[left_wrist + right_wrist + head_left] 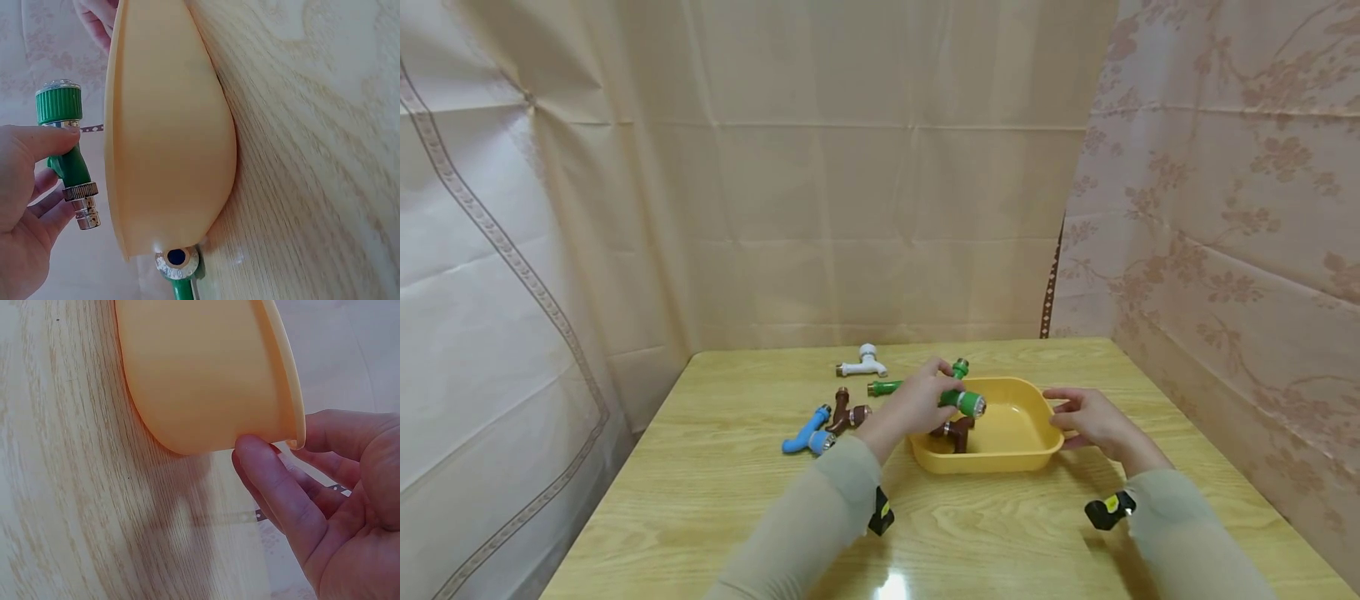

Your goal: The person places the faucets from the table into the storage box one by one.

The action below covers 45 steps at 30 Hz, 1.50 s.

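The left hand [917, 400] has its grip closed on a green tap [963, 403], pinching the body just below its ribbed knob, which points toward four o'clock. The tap hangs above the ten o'clock part of a yellow basin [1009, 465], clear of the rim in the left wrist view. At three o'clock, the right hand [1097, 421] grasps the basin's end, its grip set at the rim and outer wall. The basin sits on the wood-grain tabletop [715, 517]; inside it, toward eight o'clock, lies a dark brown tap [956, 434].

More taps lie on the tabletop, clocked from the basin's centre. Another green tap [883, 388] is between nine and ten, partly hidden by the left hand; a white tap [862, 364] is farther out at ten. Near nine o'clock are a second brown tap [842, 415] and, just beside it, a blue tap [808, 433]. A green piece with a brass end [961, 369] shows just past the left hand — which tap it belongs to, I cannot tell.

Both sleeves are pale, with a black device at each wrist. A beige curtain [880, 183] hangs at twelve o'clock, a flower-patterned one [1247, 200] at two.
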Tool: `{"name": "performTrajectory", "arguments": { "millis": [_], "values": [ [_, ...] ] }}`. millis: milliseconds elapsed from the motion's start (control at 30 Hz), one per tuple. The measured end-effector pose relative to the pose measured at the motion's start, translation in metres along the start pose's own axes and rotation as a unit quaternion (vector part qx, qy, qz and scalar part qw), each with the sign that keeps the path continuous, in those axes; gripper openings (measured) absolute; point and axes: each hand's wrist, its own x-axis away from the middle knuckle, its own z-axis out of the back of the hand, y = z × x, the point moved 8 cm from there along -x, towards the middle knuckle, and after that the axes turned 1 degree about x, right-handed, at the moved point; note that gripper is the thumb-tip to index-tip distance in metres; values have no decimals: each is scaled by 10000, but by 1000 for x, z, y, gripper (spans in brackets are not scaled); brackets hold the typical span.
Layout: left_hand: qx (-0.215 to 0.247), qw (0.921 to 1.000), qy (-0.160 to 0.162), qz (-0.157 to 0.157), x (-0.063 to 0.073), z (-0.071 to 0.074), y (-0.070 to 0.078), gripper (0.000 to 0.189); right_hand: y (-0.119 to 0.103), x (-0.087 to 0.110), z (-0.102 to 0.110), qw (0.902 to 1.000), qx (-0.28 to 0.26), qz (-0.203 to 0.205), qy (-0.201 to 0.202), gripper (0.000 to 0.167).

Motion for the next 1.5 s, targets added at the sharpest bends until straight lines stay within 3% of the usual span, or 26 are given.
{"name": "performTrajectory", "arguments": {
  "millis": [233, 667, 867, 1233, 1500],
  "values": [
    [63, 9999, -71, 49, 0, -3, 6, 39, 1, 1, 0, 10000, 20, 1, 10, 59],
    [-396, 9987, -290, -167, 1, -17, 11, 35, 1, 0, 0, 10000, 73, -2, 25, 59],
    [-312, 9989, -206, -280, 1, -15, 15, 32, 2, 0, 1, 9999, 111, -47, 31, 59],
    [-229, 9994, -260, -3, 2, -16, 10, 34, 1, 1, 0, 9999, 75, -100, 21, 58],
    [-217, 9995, -184, -126, 3, -14, 12, 31, 1, 1, -1, 10000, 19, -37, -10, 58]
  ]
}}
